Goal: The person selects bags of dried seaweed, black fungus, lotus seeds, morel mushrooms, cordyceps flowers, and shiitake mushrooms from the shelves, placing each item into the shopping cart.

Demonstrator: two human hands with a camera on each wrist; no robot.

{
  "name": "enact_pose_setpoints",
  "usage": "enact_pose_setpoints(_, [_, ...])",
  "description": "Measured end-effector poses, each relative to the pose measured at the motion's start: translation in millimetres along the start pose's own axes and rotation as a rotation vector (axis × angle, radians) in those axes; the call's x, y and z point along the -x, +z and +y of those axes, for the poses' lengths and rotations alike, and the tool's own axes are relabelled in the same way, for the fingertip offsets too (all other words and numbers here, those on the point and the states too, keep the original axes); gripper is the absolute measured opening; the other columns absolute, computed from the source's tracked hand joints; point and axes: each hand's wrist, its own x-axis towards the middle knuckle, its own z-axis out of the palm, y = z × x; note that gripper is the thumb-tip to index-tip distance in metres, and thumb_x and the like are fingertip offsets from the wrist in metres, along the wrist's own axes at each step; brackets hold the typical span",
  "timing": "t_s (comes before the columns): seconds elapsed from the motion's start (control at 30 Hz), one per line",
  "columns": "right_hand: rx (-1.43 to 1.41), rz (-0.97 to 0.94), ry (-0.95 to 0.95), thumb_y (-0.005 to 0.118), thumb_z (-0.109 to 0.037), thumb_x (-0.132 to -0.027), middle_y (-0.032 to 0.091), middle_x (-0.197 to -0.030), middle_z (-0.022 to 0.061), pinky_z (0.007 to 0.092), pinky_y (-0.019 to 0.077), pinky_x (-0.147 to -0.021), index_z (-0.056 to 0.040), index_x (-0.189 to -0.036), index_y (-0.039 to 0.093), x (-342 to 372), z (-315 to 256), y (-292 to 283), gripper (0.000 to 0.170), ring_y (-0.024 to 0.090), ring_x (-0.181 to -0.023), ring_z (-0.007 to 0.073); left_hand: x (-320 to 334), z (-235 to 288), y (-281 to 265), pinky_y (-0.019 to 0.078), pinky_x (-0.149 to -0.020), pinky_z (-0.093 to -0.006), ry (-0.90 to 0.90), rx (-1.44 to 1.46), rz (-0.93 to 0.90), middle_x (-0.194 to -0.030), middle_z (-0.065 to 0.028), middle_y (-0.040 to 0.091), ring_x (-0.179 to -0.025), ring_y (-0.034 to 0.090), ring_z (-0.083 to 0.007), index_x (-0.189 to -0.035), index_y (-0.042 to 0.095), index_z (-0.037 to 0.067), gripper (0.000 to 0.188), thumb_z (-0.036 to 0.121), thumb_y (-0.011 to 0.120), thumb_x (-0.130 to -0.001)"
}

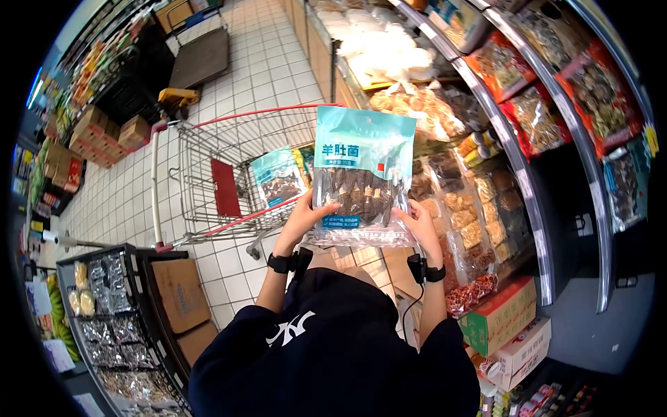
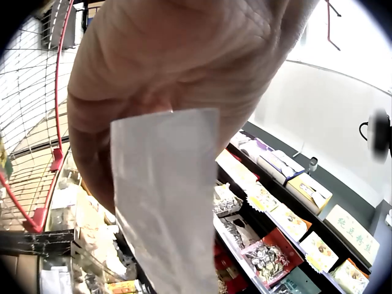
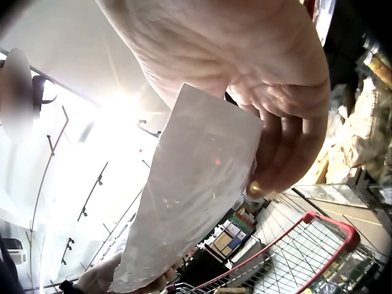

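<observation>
Bag (image 1: 364,149): upright before the person, between the two hands, its printed front facing back toward them.
Left hand (image 1: 304,221): pinches the bag's lower left side, thumb across the front.
Right hand (image 1: 421,224): pinches the lower right side likewise, thumb on the front.
Grip against bag: most of the bag rises above the thumbs; a short bottom strip hangs below them.
Reason for hold: gripping both sides low probably holds the front flat and leaves most print uncovered.
Cart (image 1: 224,187): beyond the hands, to the left; a similar bag (image 1: 278,184) lies inside, probably there for carrying.
Shelves (image 1: 517,142): to the right, holding packets.
</observation>
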Motion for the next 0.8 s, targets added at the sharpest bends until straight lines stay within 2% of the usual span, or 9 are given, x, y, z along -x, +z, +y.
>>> enact_pose_setpoints(0.13, [0.110,-0.087,0.037,0.066,-0.018,-0.088,0.061,-0.077,-0.0009,0.0201,0.0427,-0.061,0.0036,-0.100,0.061,-30,-1,31,0.026,0.051,-0.069,0.0035,-5,-10,-35,0.0447,-0.074,-0.0239,-0.053,-0.004,0.089,-0.095,-0.0032,0.063,-0.084,0.056,-0.0079,-0.113,0.056,0.000,0.045,0.024,0.074,-0.079])
enact_pose_setpoints(0.2, [0.117,-0.131,0.075,0.065,-0.017,-0.088,0.055,-0.075,-0.0061,0.0182,0.0386,-0.056,0.0023,-0.101,0.059,-47,3,45,0.024,0.047,-0.065,0.0008,-11,-17,-54,0.0444,-0.074,-0.0234,-0.057,0.020,0.122,-0.094,-0.0027,0.063,-0.083,0.056,-0.0075,-0.112,0.057,0.000,0.043,0.023,0.074,-0.079])
enact_pose_setpoints(0.37, [0.172,-0.144,0.017,0.061,-0.022,-0.090,0.062,-0.085,0.0039,0.0234,0.0457,-0.070,0.0051,-0.110,0.057,-91,32,73,0.034,0.057,-0.077,0.0084,-42,-53,-121,0.0456,-0.068,-0.0244,-0.106,-0.020,0.238,-0.086,-0.0031,0.064,-0.076,0.057,-0.0087,-0.102,0.060,0.001,0.036,0.024,0.074,-0.078])
enact_pose_setpoints(0.43, [0.184,-0.144,0.043,0.061,-0.022,-0.090,0.062,-0.086,0.0044,0.0234,0.0460,-0.071,0.0051,-0.110,0.057,-104,31,84,0.034,0.057,-0.077,0.0089,-46,-52,-146,0.0475,-0.070,-0.0250,-0.074,0.013,0.280,-0.087,-0.0044,0.065,-0.078,0.060,-0.0098,-0.100,0.061,0.001,0.034,0.022,0.075,-0.077])
enact_pose_setpoints(0.47, [0.197,-0.141,0.064,0.060,-0.022,-0.091,0.062,-0.087,0.0050,0.0234,0.0463,-0.071,0.0051,-0.111,0.056,-110,31,90,0.034,0.057,-0.077,0.0094,-46,-52,-162,0.0484,-0.071,-0.0252,-0.138,-0.012,0.300,-0.088,-0.0055,0.066,-0.080,0.061,-0.0104,-0.101,0.061,0.000,0.034,0.020,0.075,-0.077])
enact_pose_setpoints(0.67, [0.239,-0.168,0.133,0.062,-0.023,-0.089,0.062,-0.081,0.0031,0.0228,0.0463,-0.066,0.0021,-0.107,0.058,-160,52,128,0.031,0.057,-0.072,0.0081,-79,-110,-256,0.0483,-0.073,-0.0266,-0.184,-0.010,0.360,-0.088,-0.0062,0.067,-0.080,0.062,-0.0117,-0.101,0.062,-0.001,0.032,0.017,0.074,-0.077])
enact_pose_setpoints(0.73, [0.307,-0.182,0.073,0.064,-0.024,-0.087,0.063,-0.078,0.0044,0.0241,0.0462,-0.063,0.0019,-0.106,0.059,-182,74,140,0.033,0.057,-0.070,0.0087,-88,-124,-278,0.0480,-0.072,-0.0272,-0.233,-0.069,0.381,-0.088,-0.0060,0.067,-0.079,0.062,-0.0120,-0.102,0.063,-0.002,0.034,0.017,0.074,-0.076])
enact_pose_setpoints(0.77, [0.446,-0.217,0.117,0.060,-0.028,-0.090,0.064,-0.090,0.0075,0.0249,0.0483,-0.069,0.0025,-0.113,0.057,-193,78,144,0.038,0.061,-0.077,0.0121,-91,-131,-287,0.0480,-0.070,-0.0278,-0.221,-0.092,0.379,-0.088,-0.0060,0.067,-0.078,0.062,-0.0122,-0.102,0.063,-0.003,0.034,0.017,0.074,-0.075])
enact_pose_setpoints(0.8, [0.447,-0.221,0.124,0.060,-0.028,-0.090,0.064,-0.090,0.0075,0.0249,0.0483,-0.069,0.0025,-0.113,0.057,-202,82,151,0.038,0.061,-0.077,0.0121,-95,-138,-295,0.0480,-0.069,-0.0284,-0.208,-0.115,0.376,-0.087,-0.0061,0.067,-0.077,0.062,-0.0124,-0.101,0.064,-0.003,0.034,0.017,0.074,-0.075])
